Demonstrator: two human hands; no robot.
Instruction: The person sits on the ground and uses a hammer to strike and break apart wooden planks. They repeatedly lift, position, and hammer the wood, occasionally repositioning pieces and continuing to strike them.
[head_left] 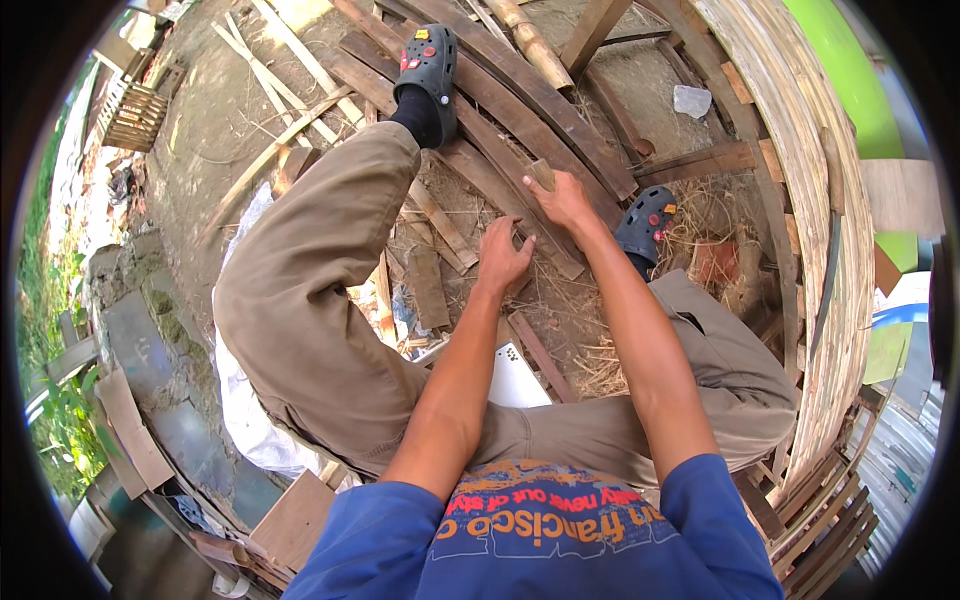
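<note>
My right hand (566, 199) is closed around a short piece of wood (541, 175), whose blunt end sticks out past the thumb. Just left of it, my left hand (504, 257) has bent fingers, with a gap between thumb and forefinger. It reaches down to the edge of a long brown plank (500, 184), and nothing shows in its grasp. Its palm side is hidden. Several dark planks (545, 128) lie side by side beyond my hands. A dark clog (427, 62) on my left foot rests on them; the other clog (645, 222) is beside my right hand.
A short board (428, 287) and a white panel (517, 380) lie near my legs. A slatted wooden structure (810, 190) bounds the right side. Farther off are thin strips (270, 75), a round pole (530, 42) and a pale block (692, 101). Straw (700, 205) covers ground at right.
</note>
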